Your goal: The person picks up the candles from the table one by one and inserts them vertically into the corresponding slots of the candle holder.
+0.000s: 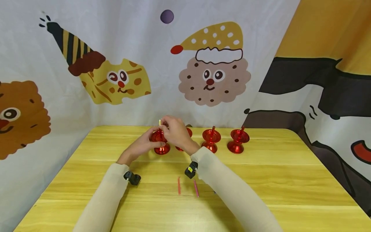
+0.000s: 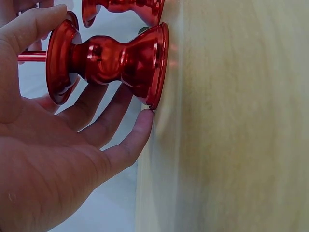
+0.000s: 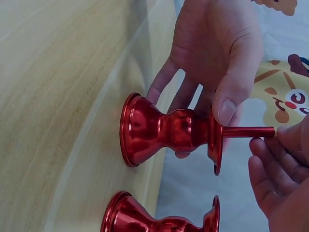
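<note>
Red, glossy and metal-looking, the waisted holder with a flared base and dished top (image 3: 181,128) stands upright on the pale yellow wood-grained table (image 1: 87,206), and we take it as our landmark. Our left hand (image 1: 142,141) curls round it, thumb on the dish rim and fingers behind the body. Our right hand (image 1: 175,130) is above it, thumb and fingers drawn together to pinch a thin pale-yellow candle-like stick (image 1: 159,122) at the end of the slim red upright tube (image 3: 248,132). We cannot tell whether the stick's lower end sits inside that tube, since our fingers cover it. To the right of the landmark run three matching holders: a half-hidden glossy red second one (image 1: 189,132), then a glossy red third (image 1: 211,141) and a glossy red fourth (image 1: 239,141). The last two show bare tubes with no stick standing out; our right hand hides the second one's tube. Nearer to us than the landmark, and to its right, lie a slender orange-red stick (image 1: 179,186) and a slender magenta stick (image 1: 196,188), with a small dark-blue tip showing beside our right sleeve (image 1: 232,187). We judge the work to be early: one stick is at its tube, the loose ones are not yet placed.
</note>
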{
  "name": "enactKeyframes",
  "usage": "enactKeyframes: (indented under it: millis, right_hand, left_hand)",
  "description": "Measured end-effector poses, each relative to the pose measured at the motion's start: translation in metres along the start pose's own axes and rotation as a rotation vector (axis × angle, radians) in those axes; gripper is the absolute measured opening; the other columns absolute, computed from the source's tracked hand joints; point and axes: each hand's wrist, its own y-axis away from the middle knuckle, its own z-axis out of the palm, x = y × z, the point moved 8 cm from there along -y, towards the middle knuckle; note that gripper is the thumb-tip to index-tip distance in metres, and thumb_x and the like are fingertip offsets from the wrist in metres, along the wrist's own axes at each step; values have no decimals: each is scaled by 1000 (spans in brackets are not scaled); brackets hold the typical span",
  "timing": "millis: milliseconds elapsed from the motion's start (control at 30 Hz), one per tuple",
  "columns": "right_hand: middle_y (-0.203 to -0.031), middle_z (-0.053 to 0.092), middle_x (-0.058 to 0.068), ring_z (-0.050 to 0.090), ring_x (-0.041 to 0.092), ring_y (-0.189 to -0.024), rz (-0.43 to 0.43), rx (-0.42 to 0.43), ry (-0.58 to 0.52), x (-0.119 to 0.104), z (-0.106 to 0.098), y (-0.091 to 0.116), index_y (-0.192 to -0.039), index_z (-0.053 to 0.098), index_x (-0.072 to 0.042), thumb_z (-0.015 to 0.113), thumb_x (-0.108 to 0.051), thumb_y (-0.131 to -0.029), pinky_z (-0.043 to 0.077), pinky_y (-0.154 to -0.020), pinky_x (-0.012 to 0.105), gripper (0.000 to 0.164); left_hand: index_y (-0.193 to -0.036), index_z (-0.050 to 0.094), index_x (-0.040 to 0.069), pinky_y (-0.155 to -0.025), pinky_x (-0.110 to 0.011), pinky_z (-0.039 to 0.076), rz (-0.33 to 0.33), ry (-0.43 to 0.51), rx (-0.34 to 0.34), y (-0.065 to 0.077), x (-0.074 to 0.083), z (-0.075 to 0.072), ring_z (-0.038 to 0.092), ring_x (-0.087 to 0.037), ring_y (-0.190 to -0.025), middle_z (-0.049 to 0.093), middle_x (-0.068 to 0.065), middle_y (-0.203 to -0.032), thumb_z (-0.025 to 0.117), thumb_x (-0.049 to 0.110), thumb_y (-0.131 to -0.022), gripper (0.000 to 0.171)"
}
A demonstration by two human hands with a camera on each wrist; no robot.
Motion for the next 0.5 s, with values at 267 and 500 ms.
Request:
enactKeyframes:
  millis: [267,500]
  right_hand:
    - [-103,74,7,66,21,-88,-3,-25,36,-1,0,-1,-106,73,-4,69,-8,-109,55,-79,32,7]
    - [-102,73,8,65,22,-87,4,-49,43,-1,0,-2,-105,72,-3,69,-7,-108,54,-78,33,6]
  left_hand:
    - [-172,27,5,-116,-50,46,-6,1,-1,-1,-1,0,56,-40,-142,52,-25,-160,72,17,-106,81]
    - [-172,28,6,-117,-52,45,-9,3,0,-2,-3,-1,55,-40,-143,50,-25,-161,72,17,-105,82]
